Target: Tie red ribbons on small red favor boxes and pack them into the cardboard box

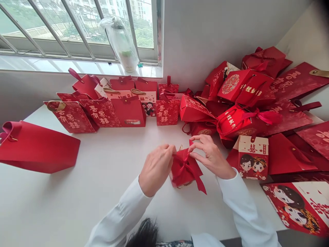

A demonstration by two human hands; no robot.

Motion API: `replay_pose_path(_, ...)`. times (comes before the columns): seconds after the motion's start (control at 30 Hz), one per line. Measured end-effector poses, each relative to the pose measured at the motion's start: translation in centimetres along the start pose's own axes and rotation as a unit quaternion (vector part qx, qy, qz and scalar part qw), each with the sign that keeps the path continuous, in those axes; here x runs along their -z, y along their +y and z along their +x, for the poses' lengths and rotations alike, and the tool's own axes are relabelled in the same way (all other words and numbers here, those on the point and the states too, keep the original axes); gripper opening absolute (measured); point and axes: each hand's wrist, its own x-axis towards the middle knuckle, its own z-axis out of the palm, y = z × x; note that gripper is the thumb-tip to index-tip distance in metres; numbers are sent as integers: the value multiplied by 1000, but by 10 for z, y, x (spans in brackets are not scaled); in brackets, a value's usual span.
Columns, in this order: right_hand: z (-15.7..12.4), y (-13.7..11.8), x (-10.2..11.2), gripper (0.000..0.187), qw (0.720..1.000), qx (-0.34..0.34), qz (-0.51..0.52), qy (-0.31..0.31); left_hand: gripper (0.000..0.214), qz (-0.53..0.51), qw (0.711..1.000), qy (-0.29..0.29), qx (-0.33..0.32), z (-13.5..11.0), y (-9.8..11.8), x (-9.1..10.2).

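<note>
A small red gift box [196, 165] with gold cord trim stands on the white table in front of me. A red ribbon [185, 166] is tied in a bow on its top, one tail hanging over the near right side. At the bow's left, my left hand [157, 168] is closed in a pinch on the ribbon; its fingertips are partly hidden. From the other side, my right hand [211, 156] pinches the ribbon at the upper right of the bow between thumb and fingers.
Several red gift bags [102, 111] line the back below the window. A large red bag [41, 145] stands at the left. Red boxes [244, 85] are heaped at the right, near a box with cartoon figures [253, 157]. A plastic-wrapped bottle [125, 51] is on the sill.
</note>
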Motion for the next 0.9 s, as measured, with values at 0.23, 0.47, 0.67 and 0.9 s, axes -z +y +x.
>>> replay_pose_path(0.23,-12,23,13,20,979,-185,79,39,26,-89,995,10,-39,-7,-8,12)
replay_pose_path(0.47,-15,51,-14,29,961,-152,233,-10,31,-194,979,-46,-31,-16,-21,21)
replay_pose_path(0.67,-9,53,-46,50,919,-92,373,-90,113,-269,957,-86,-66,-32,-26,-2)
replay_pose_path(0.9,-11,47,-65,47,910,-91,389,-110,111,-22,1000,6,4,-31,33,-27)
